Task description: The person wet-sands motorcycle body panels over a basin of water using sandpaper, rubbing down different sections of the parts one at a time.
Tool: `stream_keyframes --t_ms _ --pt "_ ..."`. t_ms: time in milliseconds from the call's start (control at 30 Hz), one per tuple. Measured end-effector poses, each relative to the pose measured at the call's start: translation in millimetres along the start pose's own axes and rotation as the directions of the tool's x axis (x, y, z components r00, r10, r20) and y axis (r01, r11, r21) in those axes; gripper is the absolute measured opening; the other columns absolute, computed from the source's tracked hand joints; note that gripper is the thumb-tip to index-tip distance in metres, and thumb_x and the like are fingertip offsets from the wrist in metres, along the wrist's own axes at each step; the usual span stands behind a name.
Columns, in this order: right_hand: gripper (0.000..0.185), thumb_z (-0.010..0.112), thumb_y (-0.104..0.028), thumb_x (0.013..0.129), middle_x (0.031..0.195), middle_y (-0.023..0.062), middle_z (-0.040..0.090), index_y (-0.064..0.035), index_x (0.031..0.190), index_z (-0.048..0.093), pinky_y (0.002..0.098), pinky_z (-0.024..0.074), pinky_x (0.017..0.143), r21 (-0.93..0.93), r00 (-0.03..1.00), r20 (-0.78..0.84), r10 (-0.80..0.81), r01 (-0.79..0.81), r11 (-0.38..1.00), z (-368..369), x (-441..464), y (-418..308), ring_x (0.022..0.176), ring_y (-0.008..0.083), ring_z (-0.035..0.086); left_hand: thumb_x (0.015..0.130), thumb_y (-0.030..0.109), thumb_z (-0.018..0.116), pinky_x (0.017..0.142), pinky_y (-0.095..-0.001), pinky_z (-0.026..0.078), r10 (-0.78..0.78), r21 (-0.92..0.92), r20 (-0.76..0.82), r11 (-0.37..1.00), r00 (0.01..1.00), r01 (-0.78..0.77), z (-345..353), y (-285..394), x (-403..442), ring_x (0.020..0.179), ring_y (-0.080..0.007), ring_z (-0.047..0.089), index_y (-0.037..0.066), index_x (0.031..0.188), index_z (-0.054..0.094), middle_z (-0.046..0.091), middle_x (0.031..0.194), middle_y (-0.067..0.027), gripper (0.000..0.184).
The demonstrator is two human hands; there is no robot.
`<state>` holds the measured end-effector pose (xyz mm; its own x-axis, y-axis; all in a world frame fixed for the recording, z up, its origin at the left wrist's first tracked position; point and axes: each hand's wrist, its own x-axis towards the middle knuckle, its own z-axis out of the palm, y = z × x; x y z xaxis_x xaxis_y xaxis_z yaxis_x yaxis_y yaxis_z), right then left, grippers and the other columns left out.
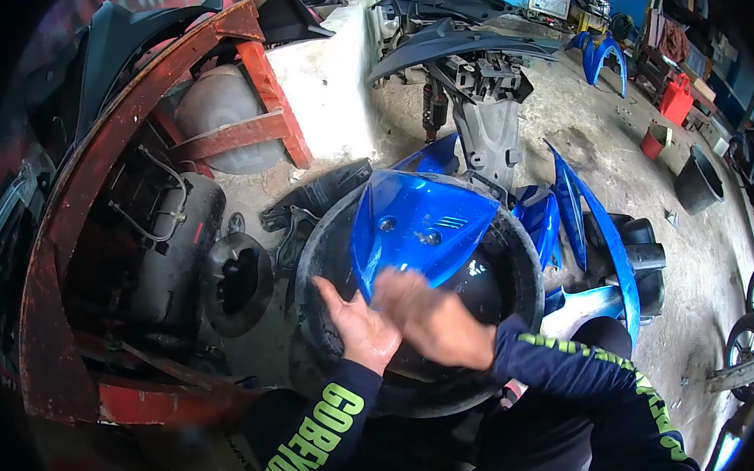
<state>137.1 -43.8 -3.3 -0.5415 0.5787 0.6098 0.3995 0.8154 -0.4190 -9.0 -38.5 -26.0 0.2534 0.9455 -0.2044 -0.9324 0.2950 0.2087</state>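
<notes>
My left hand point(364, 329) is held palm up over a round black tub point(530, 261), its thumb stretched out to the side. Its fingers are partly covered by my right hand point(441, 322), which is smeared by motion and crosses over it, so I cannot make out its fingers or anything in them. Just beyond both hands, a glossy blue motorcycle fairing panel point(410, 216) leans across the tub's far rim. Two round recesses and a few slots mark its face. Dark liquid seems to lie in the tub.
More blue body panels point(572, 202) lie right of the tub. A partly stripped motorcycle point(487, 125) stands behind it. To the left are a red wooden frame point(269, 95) and a black cylindrical tank point(179, 248). A dark bucket point(698, 179) lies on the concrete floor at right.
</notes>
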Motion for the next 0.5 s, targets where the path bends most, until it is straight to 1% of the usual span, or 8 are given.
stream_keyframes --t_ms 100,167,233,267,300,333,433,500 --pt "0.028 0.058 0.000 0.079 0.116 0.0214 0.065 0.0010 0.105 0.067 0.0419 0.0465 0.100 0.034 0.998 -0.043 0.048 -0.046 0.998 1.2 -1.3 18.0 0.113 0.0380 0.061 0.079 0.087 0.043 0.114 -0.0542 0.030 -0.014 -0.009 0.044 1.000 0.999 0.015 -16.1 0.0 2.0 0.132 -0.0346 0.046 -0.001 0.146 0.035 0.048 0.143 -0.0189 0.112" --pt "0.030 0.057 0.002 0.078 0.113 0.0217 0.065 0.0022 0.107 0.065 0.0430 0.0481 0.098 -0.103 0.972 -0.201 0.122 -0.145 0.984 -3.8 5.8 55.6 0.107 0.0388 0.063 0.079 0.087 0.042 0.105 -0.0528 0.042 -0.012 -0.098 0.006 0.995 1.000 0.012 9.8 -4.2 0.3 0.115 -0.0368 0.056 -0.003 0.143 0.037 0.057 0.123 -0.0200 0.110" --pt "0.029 0.057 0.001 0.080 0.113 0.0204 0.065 0.0029 0.107 0.065 0.0433 0.0479 0.098 -0.033 0.969 -0.112 0.219 -0.224 0.974 0.6 2.3 29.4 0.108 0.0379 0.063 0.079 0.086 0.043 0.105 -0.0527 0.042 -0.001 -0.097 0.006 0.995 1.000 0.002 11.2 -3.4 3.0 0.115 -0.0370 0.055 -0.003 0.143 0.037 0.057 0.124 -0.0202 0.110" --pt "0.028 0.057 -0.001 0.080 0.115 0.0192 0.065 0.0027 0.107 0.065 0.0420 0.0477 0.098 0.066 0.984 -0.029 0.173 -0.171 0.983 0.9 0.3 4.6 0.110 0.0362 0.062 0.079 0.087 0.043 0.110 -0.0530 0.035 0.011 -0.020 -0.111 1.000 0.994 -0.013 10.9 -2.0 -0.9 0.125 -0.0356 0.049 -0.001 0.145 0.036 0.050 0.136 -0.0194 0.110" --pt "0.026 0.059 -0.003 0.080 0.114 0.0178 0.065 0.0020 0.105 0.065 0.0416 0.0483 0.097 -0.070 0.996 -0.037 -0.082 0.079 0.994 5.7 -4.6 -6.5 0.109 0.0350 0.062 0.079 0.087 0.042 0.115 -0.0534 0.029 0.035 0.058 -0.224 0.998 0.974 -0.023 11.4 -0.5 -2.3 0.134 -0.0342 0.042 0.001 0.148 0.035 0.043 0.147 -0.0187 0.110" --pt "0.027 0.058 -0.003 0.080 0.116 0.0189 0.064 0.0025 0.106 0.065 0.0420 0.0478 0.098 -0.016 0.999 -0.007 -0.032 0.032 0.999 3.0 -2.5 -0.4 0.111 0.0359 0.061 0.079 0.087 0.042 0.115 -0.0534 0.029 0.038 0.062 -0.224 0.998 0.974 -0.025 12.3 0.2 -1.5 0.134 -0.0342 0.042 0.001 0.148 0.035 0.043 0.147 -0.0187 0.110" --pt "0.029 0.056 -0.004 0.081 0.118 0.0241 0.064 0.0038 0.107 0.066 0.0440 0.0447 0.103 0.013 0.975 -0.124 0.186 -0.186 0.983 -10.5 7.2 38.7 0.115 0.0391 0.059 0.080 0.087 0.041 0.106 -0.0523 0.042 -0.037 -0.092 0.021 0.995 0.999 0.039 12.0 -1.6 2.5 0.119 -0.0345 0.056 0.000 0.140 0.044 0.055 0.133 -0.0199 0.107" --pt "0.030 0.056 -0.004 0.081 0.122 0.0246 0.063 0.0041 0.108 0.066 0.0449 0.0436 0.105 -0.037 0.980 -0.082 0.183 -0.186 0.982 -7.2 6.2 29.6 0.118 0.0396 0.059 0.080 0.087 0.040 0.107 -0.0527 0.041 -0.045 -0.143 0.030 0.989 0.999 0.049 12.5 -1.2 5.2 0.120 -0.0346 0.055 0.000 0.140 0.045 0.055 0.132 -0.0200 0.106"
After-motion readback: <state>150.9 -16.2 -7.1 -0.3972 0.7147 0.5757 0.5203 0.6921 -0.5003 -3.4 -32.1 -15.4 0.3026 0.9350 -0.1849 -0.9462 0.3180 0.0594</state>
